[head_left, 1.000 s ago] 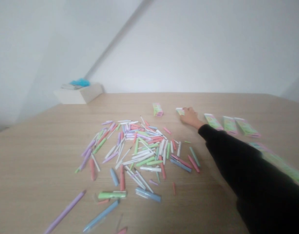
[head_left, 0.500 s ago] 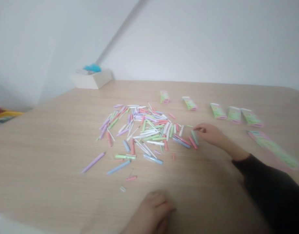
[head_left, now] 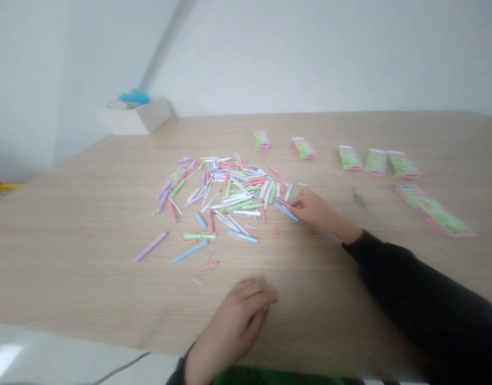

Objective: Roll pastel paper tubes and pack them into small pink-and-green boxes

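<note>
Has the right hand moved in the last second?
Yes, toward the wearer: judged against the leftmost packet, the right hand has come from almost level with it to the right edge of the pen pile.

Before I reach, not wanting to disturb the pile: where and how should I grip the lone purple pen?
Probably pinch the purple pen across its middle, from above; it is slim, lies flat on the table apart from the pile.

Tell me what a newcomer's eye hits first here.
Probably the scatter of pastel pens mid-table, with the right hand at its right edge. Next, five small green-and-pink packets in a loose row from behind the pens toward the right, a longer packet nearer. Then the bright blue item atop the white box, far left.
</note>
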The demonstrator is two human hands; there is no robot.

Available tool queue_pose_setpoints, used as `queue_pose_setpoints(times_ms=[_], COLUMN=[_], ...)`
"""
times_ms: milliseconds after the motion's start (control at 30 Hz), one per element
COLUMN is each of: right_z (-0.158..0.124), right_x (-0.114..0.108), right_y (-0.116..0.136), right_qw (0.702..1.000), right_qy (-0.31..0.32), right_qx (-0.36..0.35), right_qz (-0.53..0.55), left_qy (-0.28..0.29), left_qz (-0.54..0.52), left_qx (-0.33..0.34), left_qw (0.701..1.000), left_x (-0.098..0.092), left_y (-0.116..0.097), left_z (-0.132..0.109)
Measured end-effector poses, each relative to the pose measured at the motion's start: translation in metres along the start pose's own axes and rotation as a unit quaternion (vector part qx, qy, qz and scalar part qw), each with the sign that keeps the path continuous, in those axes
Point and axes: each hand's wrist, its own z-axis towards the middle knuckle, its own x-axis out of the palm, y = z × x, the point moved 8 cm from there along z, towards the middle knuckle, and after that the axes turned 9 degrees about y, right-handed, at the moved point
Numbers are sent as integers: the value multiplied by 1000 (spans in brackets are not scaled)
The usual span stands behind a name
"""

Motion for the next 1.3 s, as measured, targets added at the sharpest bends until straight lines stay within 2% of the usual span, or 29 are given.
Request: queue_pose_setpoints(times_ms=[100, 167, 300, 367, 433, 500, 567, 700, 900, 1133, 1300], right_z=[-2, -7, -24, -36, -50, -63, -74, -84, -85, -86, -88], right_x=[3, -4, -33, -50, -65, -75, -77, -69, -35, -9, 2], right_y=[-7, -6, 15, 33, 55, 73, 85, 96, 101, 106, 117], right_qw=[999, 998, 999, 997, 983, 957, 931, 881, 794, 739, 726], right_qy=[-17, -31, -27, -16, -5, 8, 20, 21, 50, 88, 107], right_qx=[42, 56, 41, 11, -34, -60, -60, -52, -48, -40, -48], right_qz=[-19, -20, 19, 74, 181, 283, 359, 470, 605, 666, 677], left_qy=[0, -2, -37, -66, -99, -110, -88, -51, -55, -68, -52], left_qz=[3, -19, -79, -92, -115, -159, -218, -341, -433, -574, -643], left_qx=[6, -8, -102, -151, -174, -157, -115, -2, 95, 106, 114], left_qw=[1000, 1000, 991, 982, 973, 969, 965, 939, 895, 809, 756], left_x=[0, -1, -19, -39, -61, -77, -83, -79, -77, -73, -67], left_y=[-1, 1, 10, 12, 11, 8, 3, -17, -37, -35, -35], left_z=[1, 1, -1, 1, 8, 22, 37, 53, 43, 47, 49])
